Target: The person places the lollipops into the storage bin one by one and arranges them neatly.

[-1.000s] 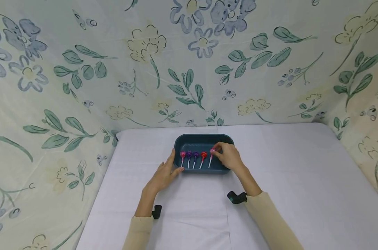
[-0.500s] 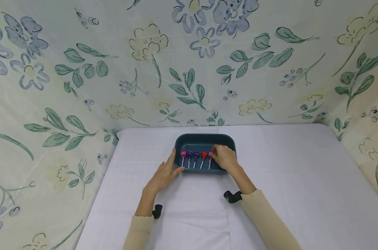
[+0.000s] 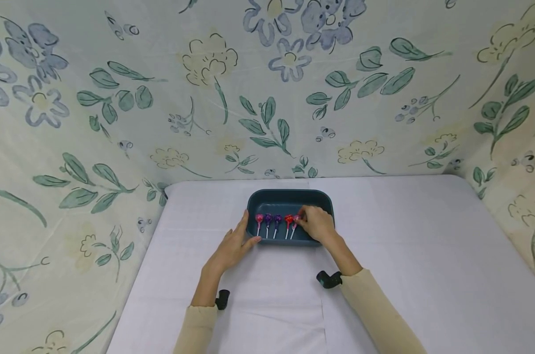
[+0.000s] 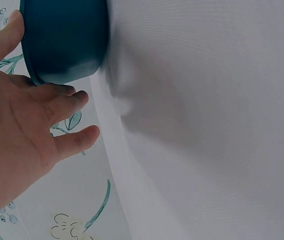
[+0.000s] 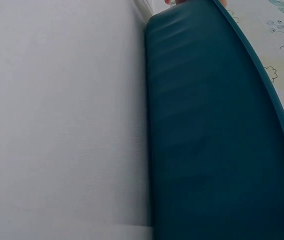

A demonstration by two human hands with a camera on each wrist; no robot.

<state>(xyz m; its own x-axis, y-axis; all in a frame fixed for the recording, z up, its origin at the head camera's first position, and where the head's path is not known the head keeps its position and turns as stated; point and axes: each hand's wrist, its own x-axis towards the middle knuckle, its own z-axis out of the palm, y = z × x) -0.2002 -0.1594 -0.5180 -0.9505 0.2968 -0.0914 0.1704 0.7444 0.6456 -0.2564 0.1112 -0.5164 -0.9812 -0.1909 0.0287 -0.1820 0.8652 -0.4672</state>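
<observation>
A dark teal tray (image 3: 274, 198) holds a row of lollipops: a pink lollipop (image 3: 259, 218) at the left, two purple lollipops (image 3: 269, 219), then a red lollipop (image 3: 288, 219). At the row's right end, my right hand (image 3: 319, 223) pinches the head of another pink lollipop (image 3: 293, 231), its stick slanting down to the left close to the red one. My left hand (image 3: 230, 248) rests against the tray's left end, thumb at the front rim. In the left wrist view, its fingers (image 4: 64, 107) are spread beside the tray wall. The right wrist view shows mostly the tray's outer side (image 5: 207, 125).
The tray stands toward the back of a table with a white cloth (image 3: 396, 255). Floral fabric (image 3: 267, 98) hangs behind and at both sides. A small black camera (image 3: 329, 279) sits at the right wrist and another black camera (image 3: 222, 299) at the left.
My right hand has shifted slightly left and down. The pink lollipop it pinches has moved left toward the red one, its stick now more slanted. The left hand stays put.
</observation>
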